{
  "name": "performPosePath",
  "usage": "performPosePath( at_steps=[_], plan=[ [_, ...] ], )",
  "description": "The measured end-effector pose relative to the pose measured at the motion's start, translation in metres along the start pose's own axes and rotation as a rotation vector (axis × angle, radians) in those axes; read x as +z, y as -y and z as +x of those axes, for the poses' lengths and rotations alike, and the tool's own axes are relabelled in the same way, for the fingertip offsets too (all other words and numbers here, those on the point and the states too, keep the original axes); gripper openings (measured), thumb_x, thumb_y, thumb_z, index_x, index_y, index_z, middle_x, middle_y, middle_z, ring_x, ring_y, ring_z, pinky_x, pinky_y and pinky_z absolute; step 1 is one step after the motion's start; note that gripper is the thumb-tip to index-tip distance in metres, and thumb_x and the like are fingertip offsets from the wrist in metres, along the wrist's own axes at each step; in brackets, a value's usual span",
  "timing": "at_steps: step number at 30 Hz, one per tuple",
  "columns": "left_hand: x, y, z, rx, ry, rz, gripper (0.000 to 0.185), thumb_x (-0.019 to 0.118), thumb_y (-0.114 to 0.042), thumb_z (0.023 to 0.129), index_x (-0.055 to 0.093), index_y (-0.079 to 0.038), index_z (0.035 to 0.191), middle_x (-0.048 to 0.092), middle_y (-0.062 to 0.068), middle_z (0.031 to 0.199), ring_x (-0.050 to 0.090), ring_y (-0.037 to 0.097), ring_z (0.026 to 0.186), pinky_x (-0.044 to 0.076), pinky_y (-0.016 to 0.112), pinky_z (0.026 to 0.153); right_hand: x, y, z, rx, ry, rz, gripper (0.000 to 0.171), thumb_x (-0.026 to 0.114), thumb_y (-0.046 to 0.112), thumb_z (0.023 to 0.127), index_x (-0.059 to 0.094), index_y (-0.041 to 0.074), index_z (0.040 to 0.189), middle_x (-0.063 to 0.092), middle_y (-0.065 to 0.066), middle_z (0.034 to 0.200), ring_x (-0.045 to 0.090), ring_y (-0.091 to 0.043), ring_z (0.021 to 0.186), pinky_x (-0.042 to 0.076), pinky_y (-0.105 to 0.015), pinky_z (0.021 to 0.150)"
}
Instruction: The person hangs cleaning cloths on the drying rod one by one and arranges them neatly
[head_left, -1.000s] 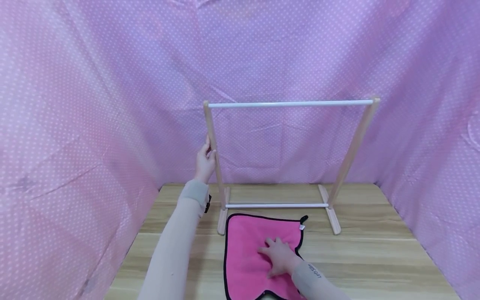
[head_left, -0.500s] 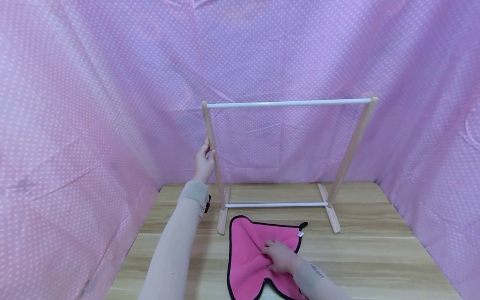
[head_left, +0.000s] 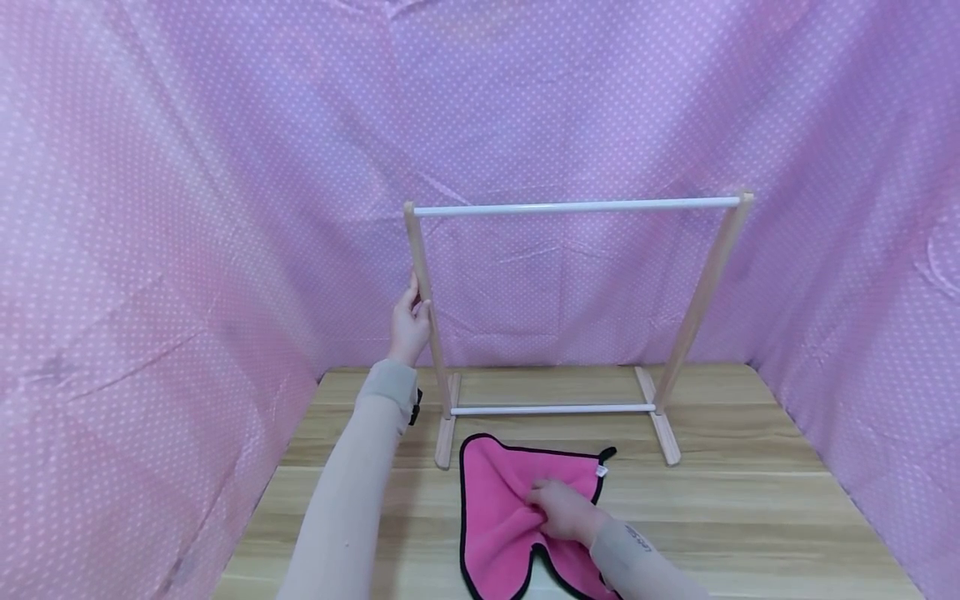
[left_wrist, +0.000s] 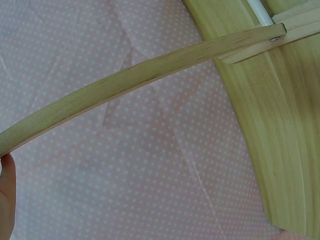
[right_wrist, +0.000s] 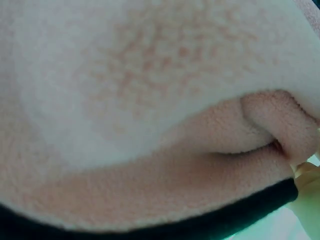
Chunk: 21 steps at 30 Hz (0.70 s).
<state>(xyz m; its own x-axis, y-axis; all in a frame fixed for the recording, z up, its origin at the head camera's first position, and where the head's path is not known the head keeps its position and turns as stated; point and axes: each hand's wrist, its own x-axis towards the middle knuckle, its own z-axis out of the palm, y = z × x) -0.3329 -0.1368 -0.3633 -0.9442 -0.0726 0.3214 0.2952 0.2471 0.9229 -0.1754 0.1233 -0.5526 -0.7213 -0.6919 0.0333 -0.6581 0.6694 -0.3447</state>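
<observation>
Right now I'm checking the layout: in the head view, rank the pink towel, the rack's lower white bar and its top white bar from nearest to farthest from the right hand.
1. pink towel, gripped by the right hand.
2. lower white bar, just beyond the towel.
3. top white bar, high overhead at the rack's top.

The left arm, in a beige sleeve, reaches forward toward 12 o'clock, and the left hand (head_left: pixel 409 327) is raised with thumb and fingers wrapped round a thin upright post. The right arm comes in from 5 o'clock, forearm low; the right hand (head_left: pixel 561 510) lies palm down, fingers curled, bunching fabric beneath
</observation>
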Motion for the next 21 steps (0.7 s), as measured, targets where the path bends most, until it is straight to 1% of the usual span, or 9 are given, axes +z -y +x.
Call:
performPosePath(
  at_steps=[6,11,16,21],
  plan=[
    [0.000,0.001,0.000,-0.012,-0.006,0.000,0.061,0.043,0.000,0.098,0.018,-0.018,0.151,0.035,0.015,0.149,0.038,0.027,0.136,0.037,0.035,0.112,-0.003,-0.001,-0.001,0.008,-0.033,0.044,0.026,0.076,0.005,0.065,0.063,0.017,0.084,0.050,0.009,0.084,0.044,-0.005,0.076,0.045,-0.022,0.067],
    [0.000,0.002,0.000,0.012,-0.002,-0.011,0.062,0.043,0.001,0.098,0.017,-0.017,0.151,0.032,0.015,0.151,0.037,0.028,0.136,0.036,0.035,0.112,-0.006,0.001,0.000,0.002,-0.054,0.069,0.026,0.076,0.005,0.065,0.062,0.018,0.083,0.047,0.010,0.083,0.041,-0.004,0.074,0.043,-0.020,0.066],
    [0.000,0.002,0.000,0.031,-0.004,-0.007,0.061,0.043,0.002,0.097,0.017,-0.015,0.151,0.033,0.016,0.151,0.036,0.027,0.137,0.036,0.035,0.112,-0.009,0.002,0.001,-0.026,-0.094,0.067,0.024,0.076,0.007,0.065,0.060,0.017,0.080,0.044,0.010,0.080,0.038,-0.004,0.072,0.038,-0.016,0.064],
    [0.000,0.003,0.000,0.020,-0.006,-0.037,0.061,0.043,0.004,0.097,0.018,-0.013,0.150,0.035,0.018,0.149,0.038,0.029,0.135,0.038,0.035,0.111,-0.014,0.006,0.002,-0.031,-0.108,0.065,0.023,0.078,0.010,0.065,0.060,0.016,0.079,0.042,0.010,0.079,0.036,-0.003,0.071,0.036,-0.015,0.063]
  ],
)
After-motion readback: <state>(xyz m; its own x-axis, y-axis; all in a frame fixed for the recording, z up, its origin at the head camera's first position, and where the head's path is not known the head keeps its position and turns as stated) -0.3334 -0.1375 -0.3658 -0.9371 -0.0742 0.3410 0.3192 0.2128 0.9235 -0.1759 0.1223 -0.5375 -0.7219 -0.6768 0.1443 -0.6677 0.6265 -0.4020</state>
